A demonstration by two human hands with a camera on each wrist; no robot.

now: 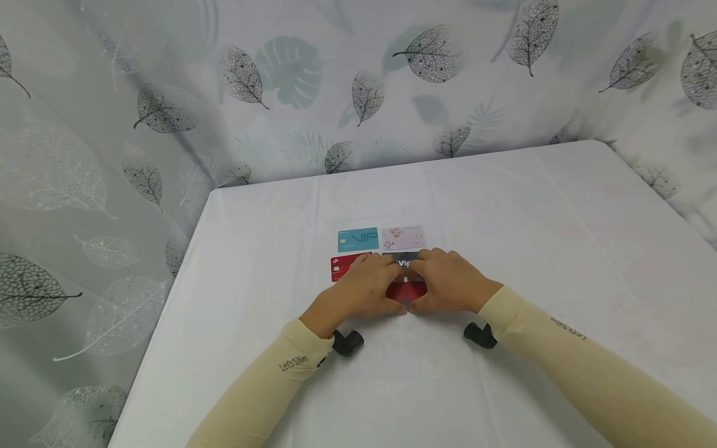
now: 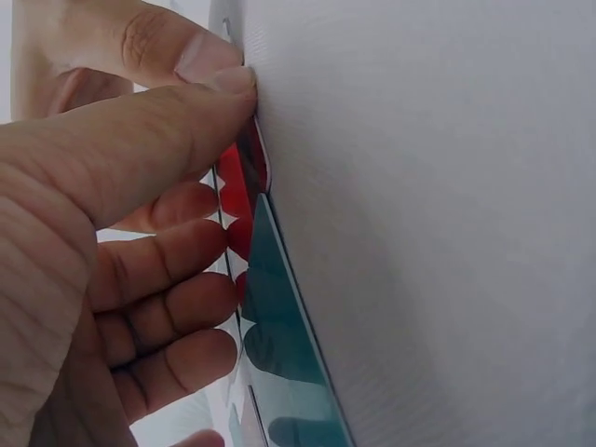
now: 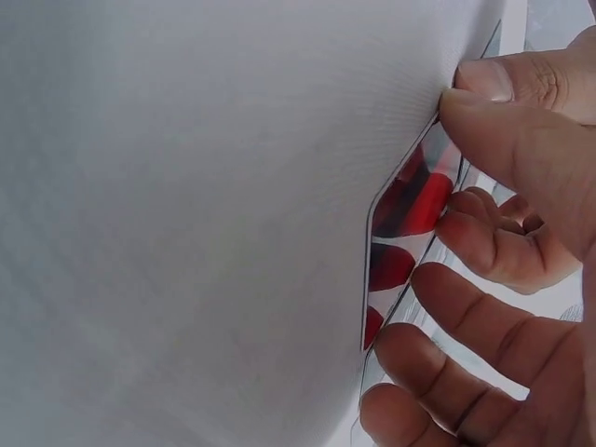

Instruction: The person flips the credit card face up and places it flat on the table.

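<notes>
Both hands meet over a dark red card [image 1: 406, 291] in the head view. My left hand [image 1: 368, 287] has its thumb at the card's near edge and its bent fingers toward the far edge. From the other side, my right hand [image 1: 449, 283] holds the same card in a like way. The thumb tips almost touch. Just beyond lies a black card [image 1: 407, 257] marked "Vip", partly covered by fingers. A brighter red card [image 1: 340, 266] is partly hidden behind the left hand. In the left wrist view, a teal card [image 2: 289, 326] lies beside the red one, below the fingers.
Farther back lie a teal VIP card [image 1: 358, 239] and a pale pink card [image 1: 403, 238], side by side. Everything rests on a white-covered table [image 1: 269, 249]. Leaf-patterned cloth [image 1: 313, 81] hangs behind and at the sides.
</notes>
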